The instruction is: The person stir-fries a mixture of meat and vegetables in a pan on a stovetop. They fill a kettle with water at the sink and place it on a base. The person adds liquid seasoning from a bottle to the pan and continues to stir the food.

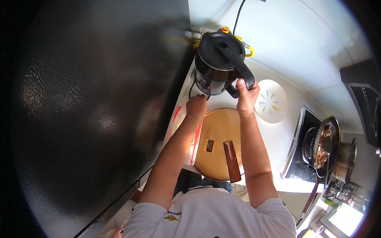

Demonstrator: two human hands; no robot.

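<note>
My right hand (248, 96) grips the handle of a black electric kettle (221, 50), thumb on top. The kettle's lid is closed, and it stands near the wall at the back of the counter. Below its base, my left hand (196, 106) is curled into a fist on a black cord (191, 89); the fingers are partly hidden. Between my forearms lies a round wooden cutting board (218, 125) bearing a label. A brown wooden handle (232, 162) rests over its right part. Beside the board, partly under my left forearm, is a red-and-white plastic package (178, 117).
A patterned oval plate (271, 101) is right of the kettle. Farther right, a frying pan (326, 145) with food sits tilted on the gas hob (297, 160), near a pot (342, 163). A large dark glossy panel (104, 104) bounds the left. Yellow piping (250, 52) runs behind the kettle.
</note>
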